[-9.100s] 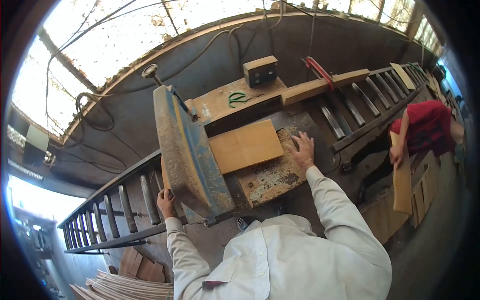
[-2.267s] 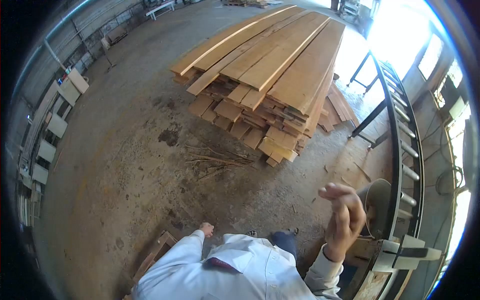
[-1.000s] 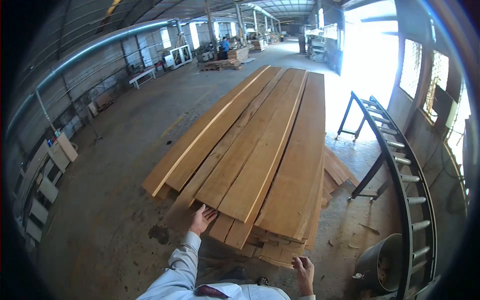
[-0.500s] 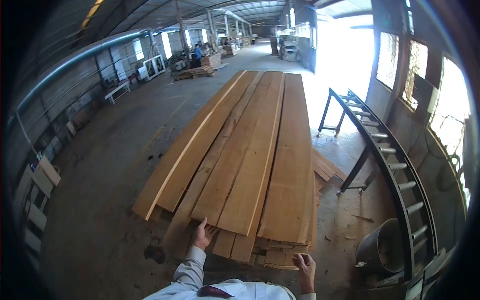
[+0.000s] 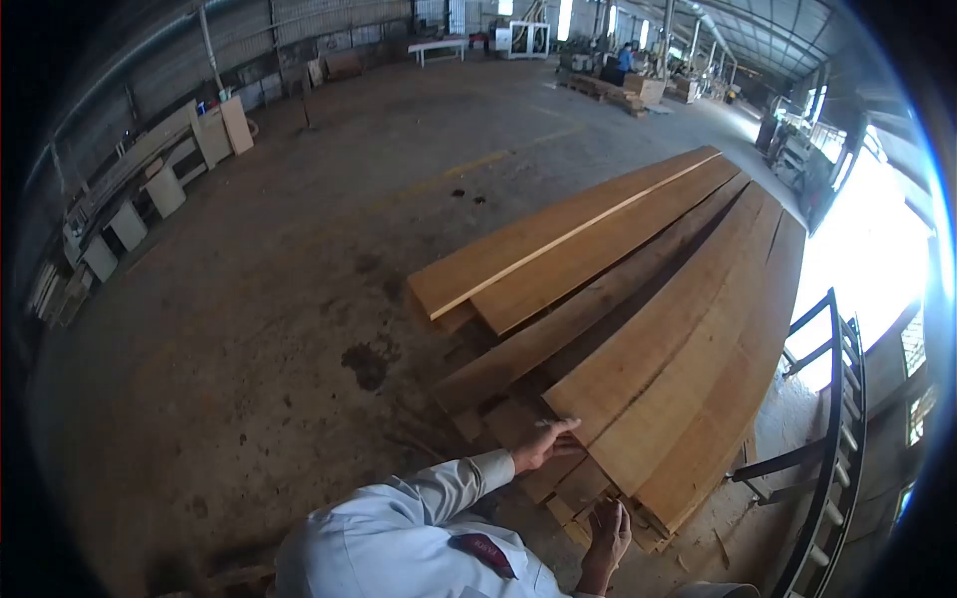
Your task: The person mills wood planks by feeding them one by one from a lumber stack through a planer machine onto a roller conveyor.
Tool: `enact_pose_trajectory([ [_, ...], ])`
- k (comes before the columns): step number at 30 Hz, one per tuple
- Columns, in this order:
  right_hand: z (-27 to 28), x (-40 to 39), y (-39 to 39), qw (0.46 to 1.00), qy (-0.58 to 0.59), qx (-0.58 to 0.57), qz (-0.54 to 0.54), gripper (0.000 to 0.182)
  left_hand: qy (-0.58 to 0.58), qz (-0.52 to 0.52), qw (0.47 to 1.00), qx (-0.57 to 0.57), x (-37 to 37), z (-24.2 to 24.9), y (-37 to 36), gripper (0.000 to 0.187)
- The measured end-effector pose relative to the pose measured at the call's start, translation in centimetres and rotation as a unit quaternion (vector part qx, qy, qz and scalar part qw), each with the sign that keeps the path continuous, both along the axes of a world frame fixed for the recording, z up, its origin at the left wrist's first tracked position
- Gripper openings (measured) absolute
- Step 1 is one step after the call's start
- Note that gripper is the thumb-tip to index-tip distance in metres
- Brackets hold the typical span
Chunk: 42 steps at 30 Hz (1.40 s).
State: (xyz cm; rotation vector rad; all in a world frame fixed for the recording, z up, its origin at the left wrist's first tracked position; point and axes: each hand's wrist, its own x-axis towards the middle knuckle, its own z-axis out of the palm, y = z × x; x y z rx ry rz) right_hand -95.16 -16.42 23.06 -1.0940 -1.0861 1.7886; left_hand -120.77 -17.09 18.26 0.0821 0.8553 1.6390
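Note:
Long brown wooden boards [image 5: 653, 399] lie side by side on a stack that runs toward the upper right. My left hand [image 5: 546, 446] is at the near left corner of a wide board, its thumb on top and its other fingers partly hidden at the edge. Close to the same board's near end is my right hand [image 5: 608, 533], with fingers bent together; whatever they may hold is hidden. Left of the wide board, a narrower rough board [image 5: 538, 354] lies across the stack. Another board [image 5: 568, 244] has a pale strip along it.
A black roller stand [image 5: 837, 439] stands right of the stack. Panels and offcuts [image 5: 164, 189] lean along the left wall. At the far back a person in blue [image 5: 625, 60] is near stacked timber. Dark stains [image 5: 371, 361] mark the concrete floor.
The view has swung left, so the stack appears farther right and slanted. The wide board has shifted away from the rough board, widening the gap between them. My right hand is now nearer the wide board's end.

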Motion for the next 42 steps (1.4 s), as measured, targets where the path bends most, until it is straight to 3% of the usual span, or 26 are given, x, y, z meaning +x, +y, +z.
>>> enact_pose_trajectory([
  [5,-0.6,-1.3,-3.3,0.964,0.222,-0.122,-0.086,0.049,-0.058,-0.121,0.991,-0.002,4.7,4.4,-4.9,0.042],
  [7,-1.2,-1.1,-4.4,0.953,0.261,-0.087,-0.128,0.056,-0.061,-0.165,0.984,0.0,6.6,5.1,-6.5,0.046],
  [11,1.3,0.3,-7.5,0.955,0.247,-0.03,-0.163,0.056,-0.079,-0.19,0.979,0.008,10.9,5.4,-10.0,0.053],
  [14,-3.5,5.4,-7.6,0.972,0.202,-0.039,-0.113,0.054,-0.1,-0.237,0.966,0.006,14.2,4.3,-11.7,0.049],
  [16,-4.6,8.5,-9.0,0.983,0.164,0.014,-0.084,0.053,-0.091,-0.268,0.959,-0.006,16.5,4.4,-13.4,0.042],
  [17,-5.2,10.9,-10.3,0.985,0.14,0.039,-0.089,0.052,0.044,-0.301,0.952,0.026,17.9,3.5,-14.4,0.04],
  [19,-7.3,15.3,-12.6,0.966,0.217,0.011,-0.143,0.047,0.3,-0.372,0.869,0.128,19.5,0.4,-15.6,0.037],
  [20,-7.8,17.3,-13.7,0.949,0.264,0.008,-0.173,0.044,0.434,-0.417,0.787,0.138,19.9,-1.7,-16.2,0.035],
  [22,-6.6,21.5,-16.0,0.932,0.225,-0.071,-0.276,0.037,0.666,-0.437,0.575,0.187,21.0,-7.6,-18.4,0.031],
  [24,-7.0,26.3,-18.4,0.911,0.192,-0.102,-0.35,0.032,0.758,-0.45,0.432,0.189,21.2,-7.6,-19.0,0.031],
  [25,-8.1,29.1,-19.6,0.905,0.174,-0.087,-0.379,0.03,0.759,-0.483,0.407,0.158,21.7,-6.5,-19.0,0.032],
  [28,-8.8,37.1,-23.7,0.877,0.127,-0.086,-0.456,0.033,0.684,-0.408,0.604,0.032,24.0,-9.1,-19.0,0.034],
  [31,-8.1,43.0,-29.3,0.84,0.131,-0.051,-0.524,0.042,0.591,-0.382,0.708,0.056,26.3,-5.4,-16.2,0.04],
  [33,-5.8,45.4,-33.0,0.809,0.142,-0.066,-0.566,0.05,0.575,-0.33,0.745,0.073,28.6,-1.3,-13.6,0.039],
  [36,-4.6,49.2,-39.2,0.768,0.122,-0.082,-0.623,0.053,0.312,-0.302,0.899,0.055,31.8,-0.4,-8.3,0.04],
  [37,-5.2,50.7,-41.8,0.761,0.104,-0.075,-0.636,0.054,0.204,-0.308,0.929,0.035,32.5,0.1,-6.4,0.039],
  [39,-5.9,53.6,-46.4,0.748,0.054,-0.086,-0.656,0.055,0.118,-0.272,0.954,0.054,32.8,-2.2,-2.1,0.041],
  [41,-6.4,55.9,-51.5,0.725,-0.005,-0.123,-0.678,0.055,0.214,-0.236,0.942,0.102,33.7,-1.4,0.2,0.044],
  [42,-6.5,56.7,-53.8,0.702,-0.048,-0.12,-0.7,0.055,0.126,-0.246,0.957,0.089,34.3,-0.6,1.2,0.045],
])
